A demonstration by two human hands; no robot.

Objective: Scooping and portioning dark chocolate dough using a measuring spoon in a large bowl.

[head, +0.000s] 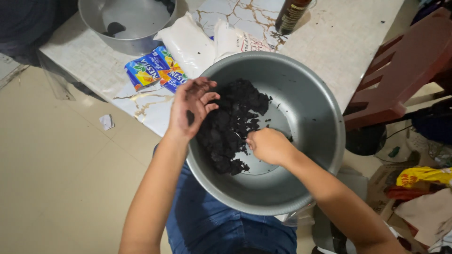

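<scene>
A big grey metal bowl (306, 117) sits on the person's lap, with its far rim against the near edge of the worktop (348, 42). Inside it lies a heap of black crumbly mix (230, 124). The heap fills the left half of the bowl and runs from the far rim down toward the person. The right half of the bowl is mostly bare.

The left hand (190, 108) hovers over the left rim, right above the heap. Its fingers (207, 96) are spread and loose, not gripping anything, and black bits stick to the palm. The right hand (268, 146) is low in the middle of the bowl, at the near right side of the heap. Its fingers are curled in tight and touch the mix, but I cannot tell if they hold some. So the heap lies to the left of the right hand and just under the left hand. Both hands are very close to it.

On the worktop behind the bowl are two white bags (188, 42), some blue and yellow packets (155, 68), a dark bottle (292, 14) and a second metal bowl (127, 21) at the far left corner. A red chair (400, 70) stands to the right.
</scene>
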